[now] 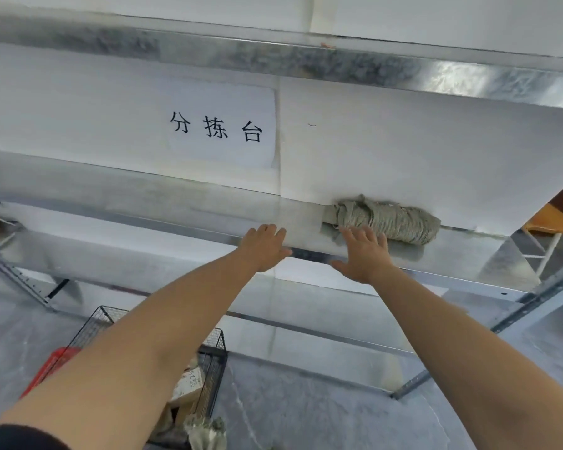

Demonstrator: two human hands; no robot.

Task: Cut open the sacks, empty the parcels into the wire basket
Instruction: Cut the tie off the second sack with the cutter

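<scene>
Right fingers (pixel 361 233): straight and spread, gripping nothing. The tips lie at the near side of the rolled sack (pixel 397 222) (touching it or just over it, I cannot tell). My right hand (pixel 364 254) is palm down, thumb out to the side.

Left fingers (pixel 268 230): straight, close together, holding nothing. My left hand (pixel 264 246) lies flat, just left of the sack and apart from it.

Sack: grey-green woven cloth, rolled into a bundle. It lies along the near edge of the table (pixel 403 151), where the white top meets the metal front.

Paper sign (pixel 221 128): flat on the white top, left of the sack and beyond it, three black characters.

Wire basket (pixel 215 339): black, on the floor, below and left of the sack, partly hidden by my left forearm. Parcels (pixel 187 383) lie inside it (one shows a printed label, unreadable).

Red crate (pixel 51 368): farther left of the sack than the basket, also on the floor.

Orange chair (pixel 550 222): right of the sack, past the table's end.
</scene>
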